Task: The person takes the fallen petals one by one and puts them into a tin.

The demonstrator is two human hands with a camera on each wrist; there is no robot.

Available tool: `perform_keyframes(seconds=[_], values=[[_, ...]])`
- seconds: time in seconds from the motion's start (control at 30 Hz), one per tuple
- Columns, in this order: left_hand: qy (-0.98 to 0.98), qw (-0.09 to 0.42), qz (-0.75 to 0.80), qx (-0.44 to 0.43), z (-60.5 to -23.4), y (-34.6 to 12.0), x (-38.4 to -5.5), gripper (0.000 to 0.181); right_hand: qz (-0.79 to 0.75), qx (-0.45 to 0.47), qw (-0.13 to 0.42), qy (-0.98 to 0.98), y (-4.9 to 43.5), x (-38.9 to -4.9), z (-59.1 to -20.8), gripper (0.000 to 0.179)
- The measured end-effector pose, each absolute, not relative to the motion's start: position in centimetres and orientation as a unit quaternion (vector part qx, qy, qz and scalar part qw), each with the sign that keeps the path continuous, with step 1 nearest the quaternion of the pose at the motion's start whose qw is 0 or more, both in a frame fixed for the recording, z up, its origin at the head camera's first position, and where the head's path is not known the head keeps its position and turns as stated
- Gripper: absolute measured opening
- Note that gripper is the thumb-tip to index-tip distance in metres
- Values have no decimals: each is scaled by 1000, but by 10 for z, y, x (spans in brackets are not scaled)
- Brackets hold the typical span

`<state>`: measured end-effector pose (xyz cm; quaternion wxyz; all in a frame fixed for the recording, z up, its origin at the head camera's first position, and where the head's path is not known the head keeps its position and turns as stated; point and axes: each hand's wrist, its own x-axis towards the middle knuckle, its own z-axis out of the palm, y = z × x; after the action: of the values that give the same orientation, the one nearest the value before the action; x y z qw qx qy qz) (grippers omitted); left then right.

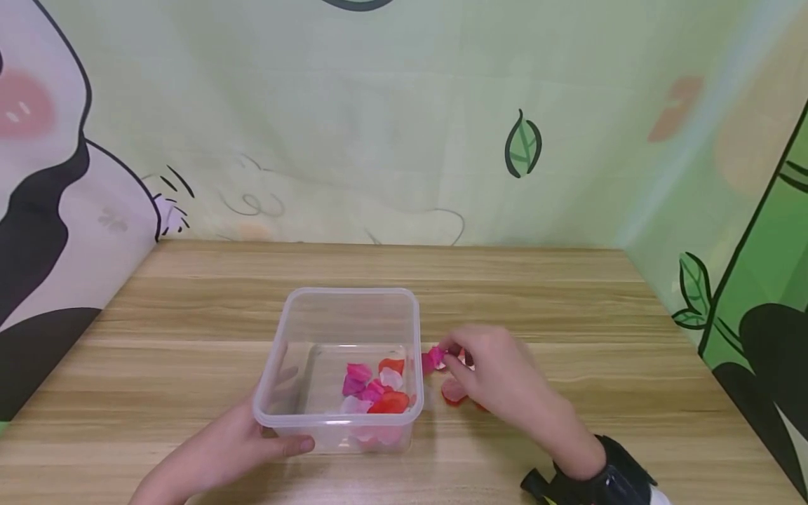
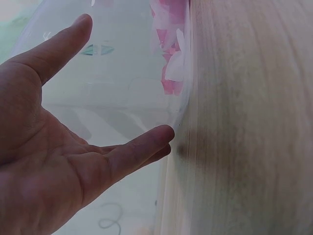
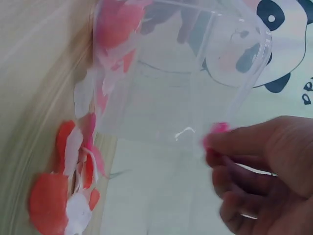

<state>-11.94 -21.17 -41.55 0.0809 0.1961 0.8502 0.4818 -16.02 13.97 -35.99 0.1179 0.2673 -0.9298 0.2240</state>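
Observation:
A clear plastic box [image 1: 337,419] stands on the table with red, pink, white and purple petals [image 1: 372,393] in its right part. My left hand [image 1: 236,435] lies at the box's left side, thumb along the front and fingers along the side wall. In the left wrist view its thumb [image 2: 63,46] and fingers [image 2: 142,147] are straight and spread against the box. My right hand [image 1: 505,375] is just right of the box, pinching a bright pink petal [image 3: 220,129] between thumb and fingertips. In the right wrist view that petal is beside the box wall, raised above the loose petals.
Loose red, pink and white petals [image 3: 49,203] lie on the wooden table [image 1: 568,301] right of the box, partly hidden under my right hand in the head view. A printed cloth backdrop [image 1: 410,140] rises behind the table and along both sides.

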Motion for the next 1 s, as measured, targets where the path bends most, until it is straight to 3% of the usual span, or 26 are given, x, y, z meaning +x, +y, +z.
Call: perform_keyframes(seconds=[0.13,0.37,1.0], values=[[852,81,478,195,-415,-212,-119,112,255,278,178,-909,136,-155,-357,11],[853,92,479,186,-414,-213,-120,109,306,338,230,-860,128,-147,-357,14],[854,88,476,188,-415,-212,-120,107,331,381,245,-828,113,-136,-360,16]])
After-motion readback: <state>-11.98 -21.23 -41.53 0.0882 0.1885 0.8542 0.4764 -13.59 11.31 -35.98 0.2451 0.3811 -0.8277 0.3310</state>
